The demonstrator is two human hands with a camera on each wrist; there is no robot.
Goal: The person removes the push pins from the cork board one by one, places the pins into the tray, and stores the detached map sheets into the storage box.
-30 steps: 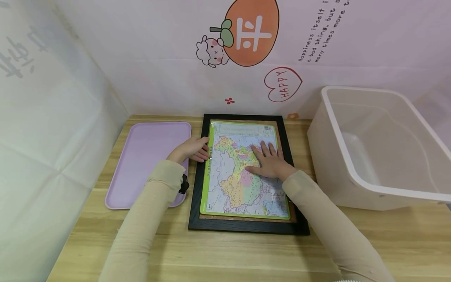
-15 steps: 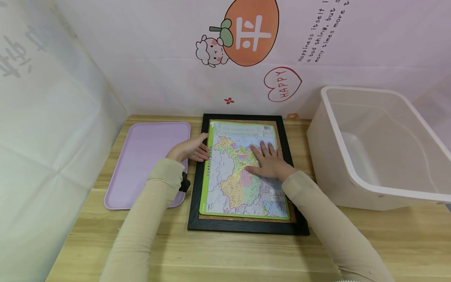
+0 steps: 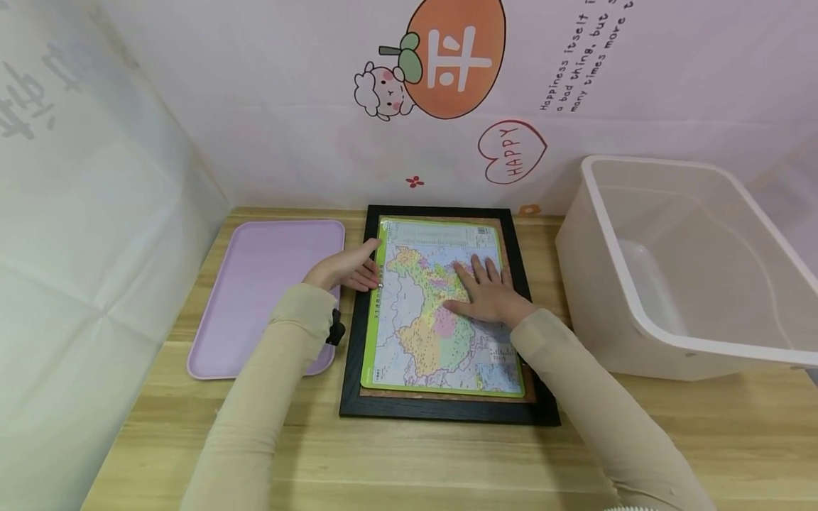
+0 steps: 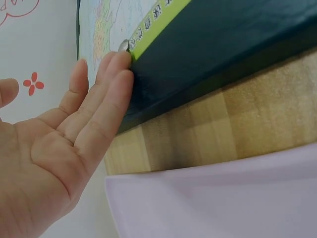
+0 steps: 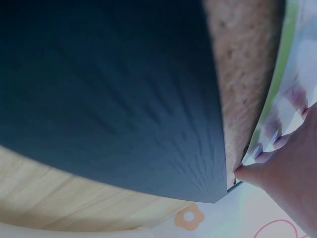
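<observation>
We see a smooth lilac tray [image 3: 265, 284] left of the grainy black frame [image 3: 450, 409]. The left hand [image 3: 345, 270], fingers straight, meets the glossy map [image 3: 424, 323] inside the frame; the right hand [image 3: 488, 298] lies spread on it, neither gripping anything. Right of the frame, a deep white bin [image 3: 597, 312].

The frame [image 3: 447, 408] lies in the middle of the table [image 3: 396, 468], its far end near the wall [image 3: 287, 156] behind; the map [image 3: 415, 333] lies inside the frame's border, on top of the backing [image 3: 447, 397]; just left of the frame, over a narrow strip of bare table, sits the tray [image 3: 255, 305]; to the right stands the bin [image 3: 601, 305], apart from the frame; the person's left hand [image 3: 345, 269] is between tray and map, fingertips at the map's left edge; the right hand [image 3: 492, 299] rests on the map's right half.
</observation>
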